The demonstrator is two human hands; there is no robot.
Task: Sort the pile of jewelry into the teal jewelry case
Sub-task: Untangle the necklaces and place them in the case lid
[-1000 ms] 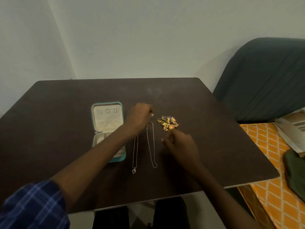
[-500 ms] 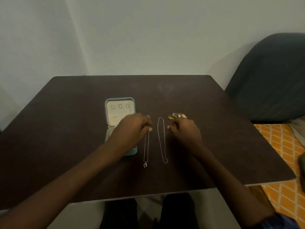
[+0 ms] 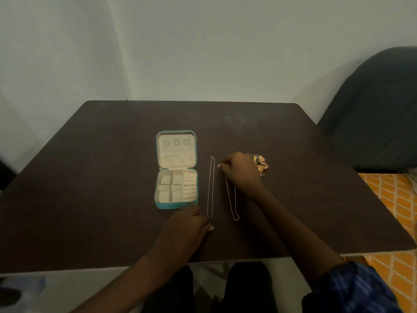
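Observation:
The teal jewelry case [image 3: 193, 201] lies open on the dark table [image 3: 101, 177], showing its cream compartments. Right of it lie two thin chains, stretched out lengthwise. My left hand [image 3: 187, 224] is at the near end of the left necklace [image 3: 211, 188], fingers curled over the pendant end and pinching it. Over the far end of the right necklace [image 3: 230, 199] my right hand [image 3: 241, 171] has its fingertips pinched together; that end is hidden under it. The pile of gold jewelry [image 3: 261, 164] lies just beyond my right hand.
A dark cushioned chair [image 3: 372, 114] stands at the table's right rear corner. An orange patterned cloth [image 3: 397, 199] lies to the right of the table. A pale wall runs behind the table.
My left hand has drawn back from the far end of the left necklace to its near pendant end. My right hand shifted left from the gold pile onto the right necklace's far end.

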